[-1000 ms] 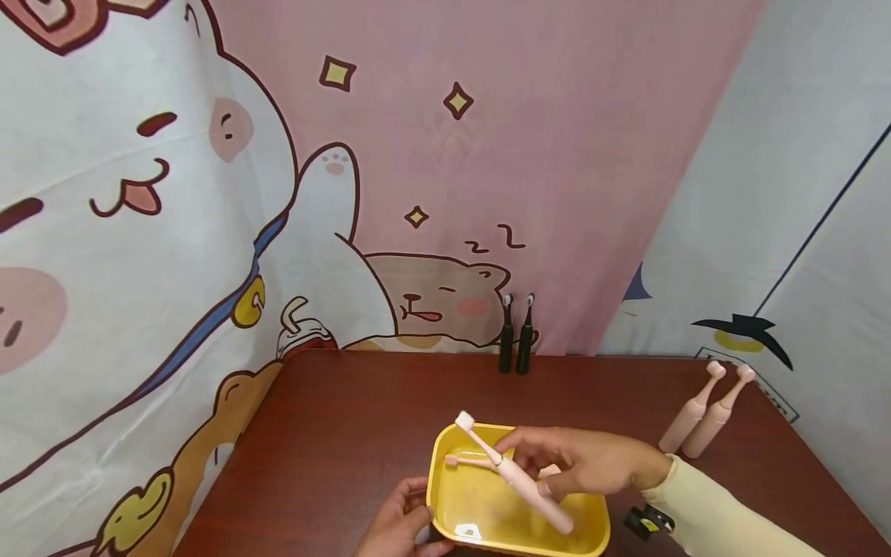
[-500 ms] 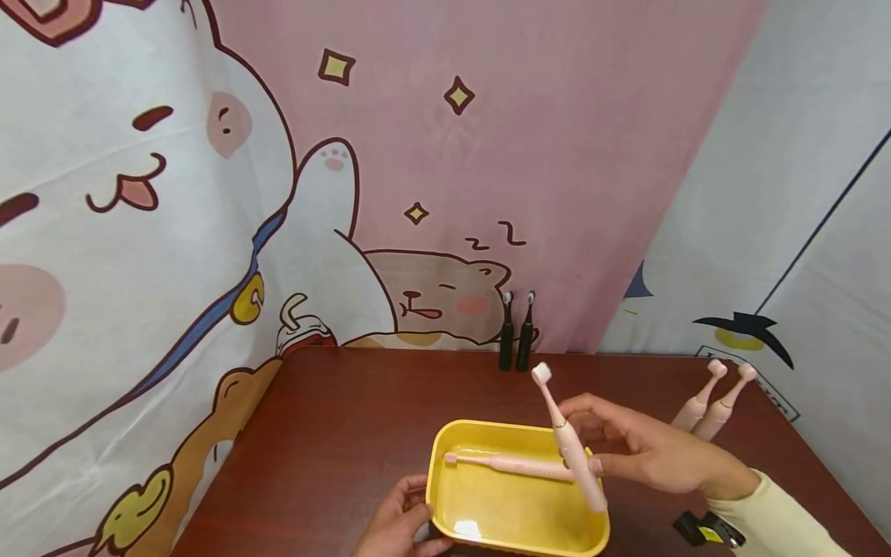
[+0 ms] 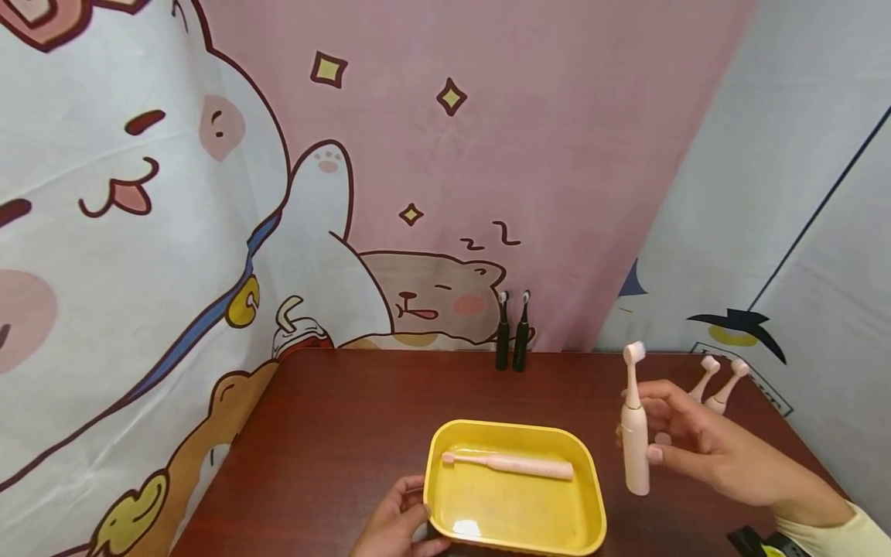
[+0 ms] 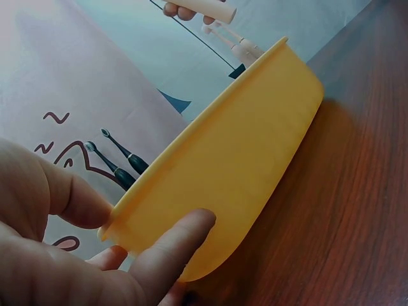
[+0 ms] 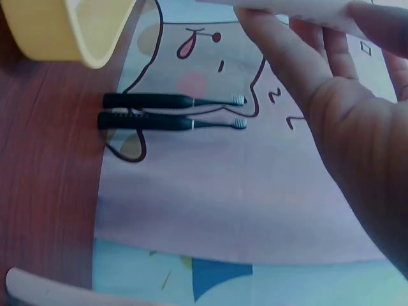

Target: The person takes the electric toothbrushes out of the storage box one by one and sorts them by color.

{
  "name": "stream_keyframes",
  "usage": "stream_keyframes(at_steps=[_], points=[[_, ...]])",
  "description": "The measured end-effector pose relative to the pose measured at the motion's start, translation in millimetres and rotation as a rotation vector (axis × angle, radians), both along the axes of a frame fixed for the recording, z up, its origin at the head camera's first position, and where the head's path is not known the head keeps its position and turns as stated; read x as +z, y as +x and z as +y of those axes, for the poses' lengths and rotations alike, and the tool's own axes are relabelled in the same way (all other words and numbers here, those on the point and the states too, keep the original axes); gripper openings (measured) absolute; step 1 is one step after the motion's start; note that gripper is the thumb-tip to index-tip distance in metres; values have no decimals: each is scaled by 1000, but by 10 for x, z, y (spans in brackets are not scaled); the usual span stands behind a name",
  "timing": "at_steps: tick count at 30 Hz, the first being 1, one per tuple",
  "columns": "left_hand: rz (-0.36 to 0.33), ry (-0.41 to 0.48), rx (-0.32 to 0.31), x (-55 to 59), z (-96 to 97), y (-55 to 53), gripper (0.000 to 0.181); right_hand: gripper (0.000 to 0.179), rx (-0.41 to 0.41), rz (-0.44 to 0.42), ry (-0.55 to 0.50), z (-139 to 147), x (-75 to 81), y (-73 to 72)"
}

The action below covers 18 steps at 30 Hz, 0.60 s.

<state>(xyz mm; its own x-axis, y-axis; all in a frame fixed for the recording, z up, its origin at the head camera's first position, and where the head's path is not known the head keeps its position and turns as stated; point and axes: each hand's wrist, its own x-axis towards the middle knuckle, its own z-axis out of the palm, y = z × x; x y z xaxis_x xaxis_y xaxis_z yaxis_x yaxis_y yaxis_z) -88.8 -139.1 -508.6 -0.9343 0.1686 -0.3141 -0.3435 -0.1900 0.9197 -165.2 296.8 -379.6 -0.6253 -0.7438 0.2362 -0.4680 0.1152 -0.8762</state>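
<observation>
So, tray (image 3: 515,514): pink brush (image 3: 530,466) lying inside;
left hand (image 3: 397,522): gripping tray;
right hand (image 3: 710,447): pinching pale brush (image 3: 635,449) upright, outside tray.

One yellow tub (image 3: 508,507) is sitting on one counter (image 3: 334,433). One pink toothbrush (image 3: 525,466) is lying inside the tub; one held pink toothbrush (image 3: 635,445) is hanging right of it; two standing pink toothbrushes (image 3: 719,400) are showing beyond its right side, making four. Two black toothbrushes (image 3: 520,346) are standing behind it.

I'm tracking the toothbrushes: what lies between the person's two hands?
In the head view, a yellow tub with a pink electric toothbrush inside, then a paler electric toothbrush held by the right hand.
</observation>
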Motion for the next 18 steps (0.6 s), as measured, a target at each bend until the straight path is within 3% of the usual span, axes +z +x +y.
stream_keyframes(at_steps=[4,8,14,18], points=[[-5,-10,-1,7,9,0,55,67,-49,34,-34,148,-58,34],[5,-1,-5,4,12,10,56,69,-55,41,-154,308,-104,56],[9,18,-3,3,10,12,56,74,-123,132,-262,531,-145,84],[3,14,6,10,14,7,55,74,-138,116,-311,668,-190,105]])
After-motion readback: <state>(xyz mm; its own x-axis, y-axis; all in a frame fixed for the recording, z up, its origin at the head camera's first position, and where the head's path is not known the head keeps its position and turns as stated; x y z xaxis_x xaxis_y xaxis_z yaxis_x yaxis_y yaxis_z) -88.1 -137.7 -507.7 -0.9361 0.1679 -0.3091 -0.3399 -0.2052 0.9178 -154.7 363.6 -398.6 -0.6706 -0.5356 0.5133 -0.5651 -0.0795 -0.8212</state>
